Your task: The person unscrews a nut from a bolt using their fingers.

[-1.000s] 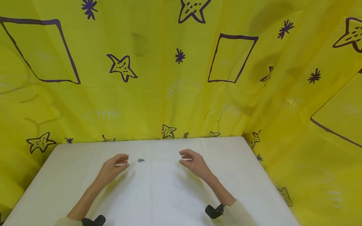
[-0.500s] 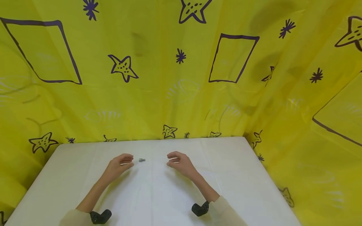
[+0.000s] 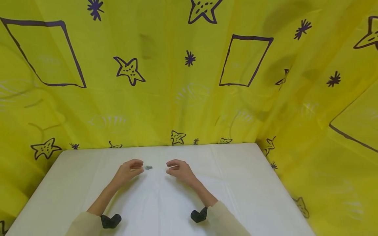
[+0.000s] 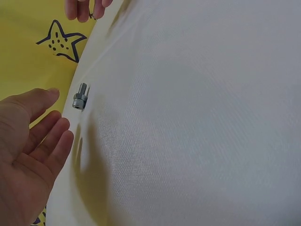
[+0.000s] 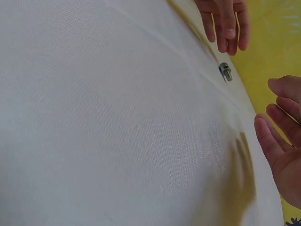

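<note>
A small silver bolt point(image 3: 149, 167) lies on the white table, its threaded end toward the right in the head view. In the left wrist view, a nut sits against the head of this bolt point(image 4: 80, 97). My left hand point(image 3: 128, 171) is just left of it, fingers loosely bent and thumb apart, holding nothing. On the other side, a little farther off, my right hand point(image 3: 180, 171) hovers with relaxed fingers and an empty palm. Shadows of both hands fall on the cloth below them.
White cloth covers the table point(image 3: 165, 209). A yellow curtain point(image 3: 153, 105) printed with starfish and frames hangs along the back edge and the right side. Black wrist devices sit at the left sleeve point(image 3: 85, 224) and right sleeve point(image 3: 225, 219).
Both hands have moved inward toward the bolt, the right hand travelling left farther than the left hand has moved right. The bolt stays in place on the table.
</note>
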The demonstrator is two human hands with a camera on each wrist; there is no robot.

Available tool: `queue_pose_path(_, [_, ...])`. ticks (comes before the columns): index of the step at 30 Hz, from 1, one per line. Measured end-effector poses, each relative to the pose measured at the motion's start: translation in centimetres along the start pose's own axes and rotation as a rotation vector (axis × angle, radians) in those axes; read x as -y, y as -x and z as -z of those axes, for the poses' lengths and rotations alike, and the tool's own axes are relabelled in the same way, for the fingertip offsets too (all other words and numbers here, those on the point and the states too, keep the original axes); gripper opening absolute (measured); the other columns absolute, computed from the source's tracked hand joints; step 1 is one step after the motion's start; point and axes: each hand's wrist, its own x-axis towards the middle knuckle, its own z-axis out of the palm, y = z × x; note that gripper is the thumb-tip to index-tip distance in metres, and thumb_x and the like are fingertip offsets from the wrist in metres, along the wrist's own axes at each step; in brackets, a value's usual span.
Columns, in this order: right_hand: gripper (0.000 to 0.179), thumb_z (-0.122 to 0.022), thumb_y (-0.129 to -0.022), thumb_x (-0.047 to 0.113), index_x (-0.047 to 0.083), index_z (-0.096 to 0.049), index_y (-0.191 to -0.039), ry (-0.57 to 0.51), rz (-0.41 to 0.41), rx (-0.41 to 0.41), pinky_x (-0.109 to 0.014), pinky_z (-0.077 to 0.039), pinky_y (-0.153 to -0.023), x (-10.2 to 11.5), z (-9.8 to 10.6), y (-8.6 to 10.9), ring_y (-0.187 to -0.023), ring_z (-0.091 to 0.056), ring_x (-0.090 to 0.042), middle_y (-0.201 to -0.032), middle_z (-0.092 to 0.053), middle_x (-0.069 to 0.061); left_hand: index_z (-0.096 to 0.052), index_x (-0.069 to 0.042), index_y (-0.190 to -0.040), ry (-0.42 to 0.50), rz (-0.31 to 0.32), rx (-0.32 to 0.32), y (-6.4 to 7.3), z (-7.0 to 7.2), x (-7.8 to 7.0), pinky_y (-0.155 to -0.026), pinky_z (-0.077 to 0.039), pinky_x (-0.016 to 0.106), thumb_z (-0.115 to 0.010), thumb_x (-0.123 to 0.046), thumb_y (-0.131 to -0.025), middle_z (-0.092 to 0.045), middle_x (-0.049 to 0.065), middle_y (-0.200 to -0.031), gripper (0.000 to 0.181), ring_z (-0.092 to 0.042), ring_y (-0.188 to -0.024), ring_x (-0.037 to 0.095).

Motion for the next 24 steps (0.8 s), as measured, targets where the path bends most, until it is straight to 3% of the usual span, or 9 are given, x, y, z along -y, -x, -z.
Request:
queue_pose_path(11, [0.029,-0.074,-0.091,0.015,0.005,-0.071,-0.118,0.068,-0.007,0.019,-0.025,-0.056,-0.077,-0.1,-2.5,-2.4,-0.097,-0.067,-0.013,-0.113,-0.071,-0.001,-0.065,0.004,-0.115,-0.002,0.033,0.000,-0.9,-1.0,0.5,-0.087,-0.057,0.043,-0.073,-0.006,-0.091,-0.070,0.017,-0.108,0.027,-0.068,-0.100,0.033])
queue_pose_path(18, [0.027,-0.075,-0.090,0.014,0.006,-0.072,-0.116,0.154,0.020,0.013,-0.024,-0.054,-0.080,-0.3,-3.7,-3.9,-0.093,-0.065,-0.009,-0.107,-0.071,0.002,-0.067,0.006,-0.111,-0.017,-0.008,-0.007,-1.6,-1.2,0.8,-0.083,-0.058,0.041,-0.073,-0.003,-0.090,-0.071,0.017,-0.104,0.023,-0.069,-0.095,0.032])
queue_pose_path(24, [0.025,-0.074,-0.090,0.011,0.003,-0.072,-0.114,0.178,0.055,0.028,-0.022,-0.054,-0.078,-0.1,-4.7,-4.9,-0.088,-0.065,-0.008,-0.100,-0.071,0.000,-0.069,0.004,-0.108,-0.046,0.005,-0.024,-1.6,-1.3,1.1,-0.083,-0.058,0.043,-0.073,-0.002,-0.089,-0.072,0.015,-0.102,0.020,-0.070,-0.092,0.030])
